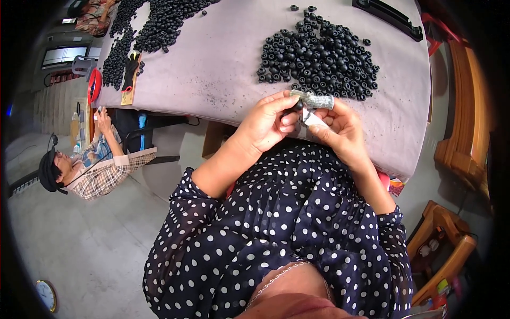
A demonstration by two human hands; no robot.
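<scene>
Near the table's front edge, my left hand [261, 125] pinches a small round black part [298, 106] between thumb and fingers. My right hand [346, 132] meets it from the right, its thumb pressed on a small flat pale blade-like piece [313, 118] that points at the black part. A grey, wrapped-looking sleeve [320, 101] lies along the right forefinger; whether it is tape on the finger or a separate thing I cannot tell. Just beyond both hands spreads a pile of black, hollow-ended round parts [319, 58].
A grey cloth covers the table [223, 69]. More black parts [164, 24] lie at the far left, near a red bowl [94, 85] and a black-handled tool [129, 73]. A long black bar [388, 18] lies far right. At left, a person [101, 173] sits by the table; wooden furniture [462, 122] stands right.
</scene>
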